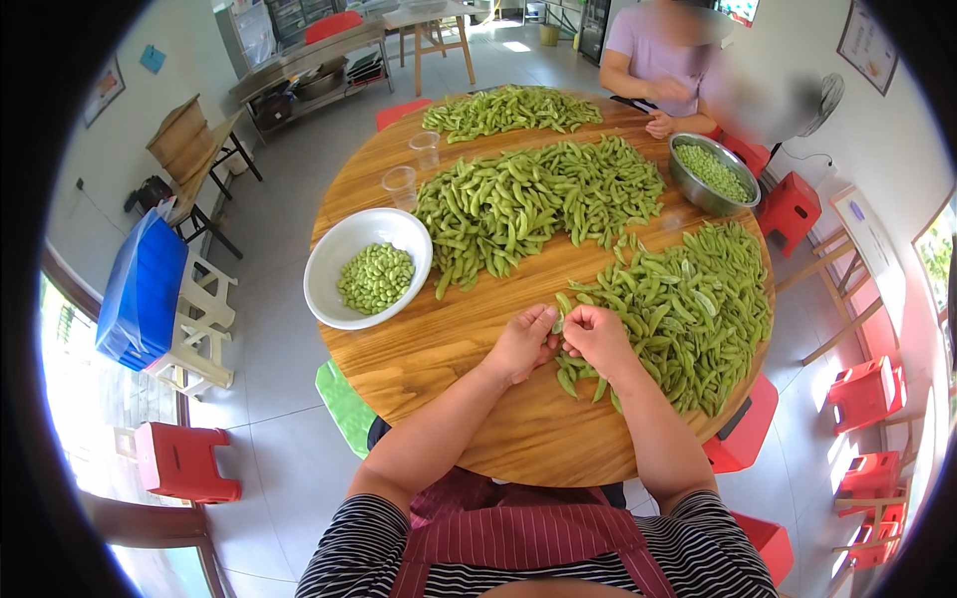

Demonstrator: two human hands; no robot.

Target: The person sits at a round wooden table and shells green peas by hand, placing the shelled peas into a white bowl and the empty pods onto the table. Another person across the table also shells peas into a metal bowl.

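Near the front of the round table, my left hand and my right hand meet, fingers closed in a pinch on one green edamame pod. Part of the pod is hidden by my fingertips. Against my right hand lies a broad pile of flatter-looking green pods. A larger heap of pods spreads over the table's middle, beyond my hands. To the left of my left hand, a white bowl holds a mound of shelled green beans.
On the wooden table stand two clear plastic cups, another pod pile and a steel bowl of beans. A person sits at the far right. Red stools and a green stool stand around.
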